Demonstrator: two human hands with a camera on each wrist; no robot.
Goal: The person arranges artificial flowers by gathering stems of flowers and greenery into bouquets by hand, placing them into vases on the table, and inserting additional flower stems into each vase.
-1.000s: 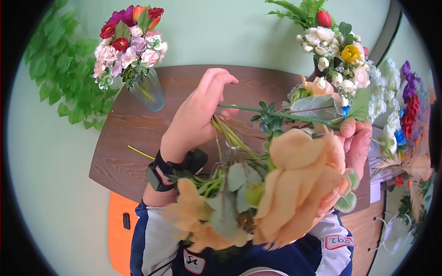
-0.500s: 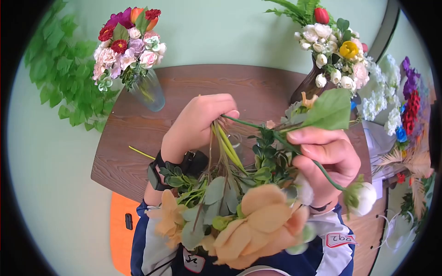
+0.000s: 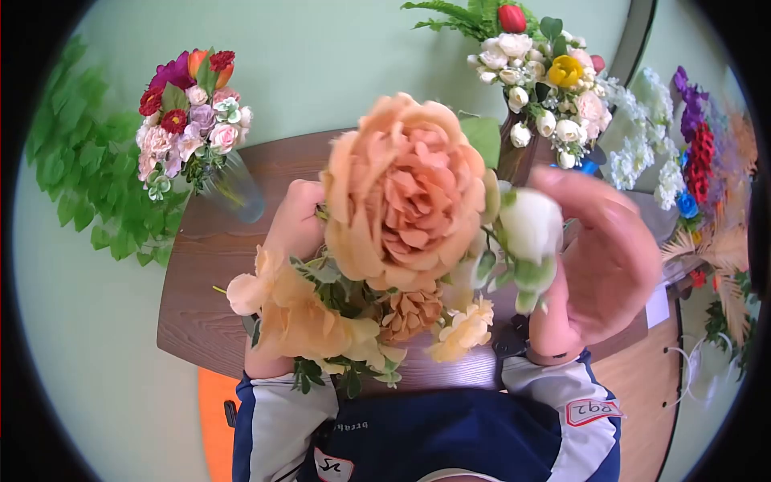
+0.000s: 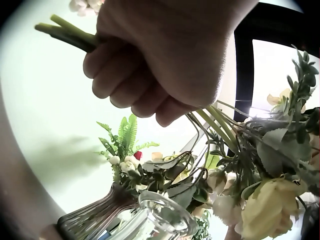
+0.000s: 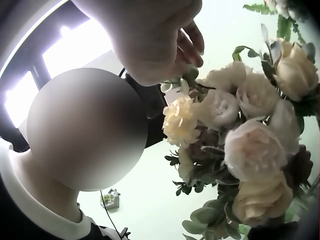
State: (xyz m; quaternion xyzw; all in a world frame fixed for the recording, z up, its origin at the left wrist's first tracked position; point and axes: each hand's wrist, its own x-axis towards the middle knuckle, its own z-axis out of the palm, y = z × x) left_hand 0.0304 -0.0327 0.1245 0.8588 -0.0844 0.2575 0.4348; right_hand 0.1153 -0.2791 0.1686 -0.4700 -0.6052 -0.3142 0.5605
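Observation:
The left hand (image 3: 297, 221) grips a bunch of stems; in the left wrist view its fingers (image 4: 132, 82) are curled round them, with cut green stem ends (image 4: 65, 32) sticking out past the fist. A large peach flower (image 3: 409, 193) faces the head camera, above smaller cream flowers (image 3: 301, 325) and leaves. On the bunch's right side is a white bud (image 3: 530, 225). Beside it the right hand (image 3: 614, 261) is raised, fingers bent and apart, with nothing seen in it. The right wrist view shows that hand (image 5: 155, 40) above the bouquet (image 5: 255, 150).
A glass vase of mixed flowers (image 3: 233, 189) stands at the back left of the brown table (image 3: 201, 289). At the back right is a brown vase (image 3: 518, 153) with white flowers. The left wrist view shows a clear glass vessel (image 4: 167, 212) below the hand. More flowers hang at right.
The bunch has come up and turned so its large peach flower faces the head camera. The right hand has let go of the white flower's stem and moved outward. The head view has shifted.

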